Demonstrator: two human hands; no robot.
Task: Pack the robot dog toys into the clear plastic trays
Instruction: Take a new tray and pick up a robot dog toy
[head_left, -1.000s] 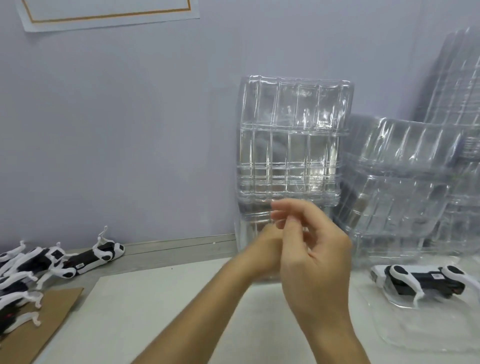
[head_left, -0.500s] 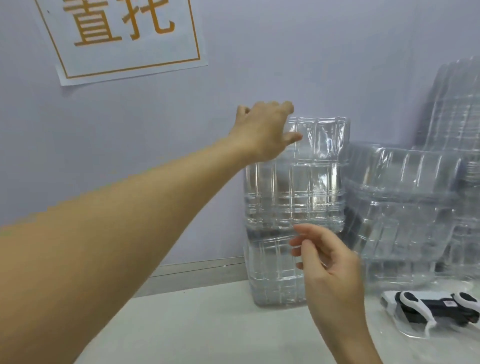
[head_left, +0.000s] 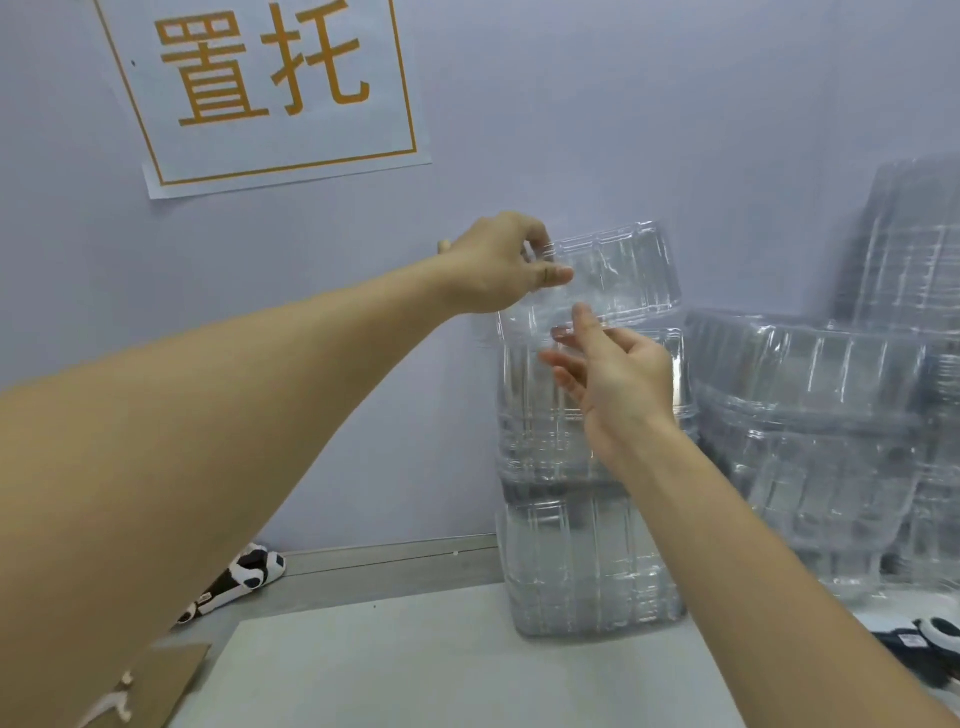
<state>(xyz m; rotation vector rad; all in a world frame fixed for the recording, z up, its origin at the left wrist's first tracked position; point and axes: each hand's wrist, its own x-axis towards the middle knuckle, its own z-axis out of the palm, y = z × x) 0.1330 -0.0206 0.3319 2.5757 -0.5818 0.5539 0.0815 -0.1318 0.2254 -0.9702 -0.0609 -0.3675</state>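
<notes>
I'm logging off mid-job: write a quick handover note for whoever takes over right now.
Left hand: pinching the top tray, tilted up off the tall stack.
Right hand: open, fingertips at the tray's lower edge, no clear grip.
Toys: one by the wall at left, another at the right edge; whether it sits in a tray is unclear.
Done: tray nearly separated.
Left: set the tray down, load toys.

Bright, even light, with faint shadows only. White glare streaks the stacked clear plastic trays (head_left: 582, 467) at three o'clock. Wide-angle bending warps the edges; the bare left forearm (head_left: 182, 441) at eight o'clock looks soft.
</notes>
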